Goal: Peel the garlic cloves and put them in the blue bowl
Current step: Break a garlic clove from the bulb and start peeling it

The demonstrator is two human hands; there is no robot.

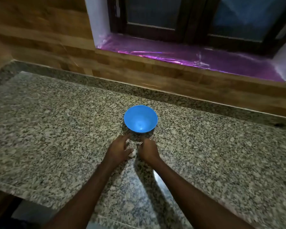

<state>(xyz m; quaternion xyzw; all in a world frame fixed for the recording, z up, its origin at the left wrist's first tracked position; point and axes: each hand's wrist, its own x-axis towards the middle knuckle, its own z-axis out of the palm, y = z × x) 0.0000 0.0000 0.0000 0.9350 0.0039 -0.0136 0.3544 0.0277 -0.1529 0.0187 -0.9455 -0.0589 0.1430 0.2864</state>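
Pale garlic cloves (133, 152) on the granite counter (56, 129), lying between both hands, just short of the blue bowl (140, 119), which looks empty; long axis too blurred to tell. Left hand (120, 150) touching the cloves, fingers spread and relaxed, seemingly grasping nothing; right hand (148, 150) just beside them, fingers curled, possibly pinching one, cannot tell. Bowl straight ahead of both hands, equally near.

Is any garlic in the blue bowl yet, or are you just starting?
Just starting. The blue bowl looks empty, so nothing is done yet. The left hand and right hand are down at pale garlic on the counter; their grip is too blurred to judge. All peeling is left.
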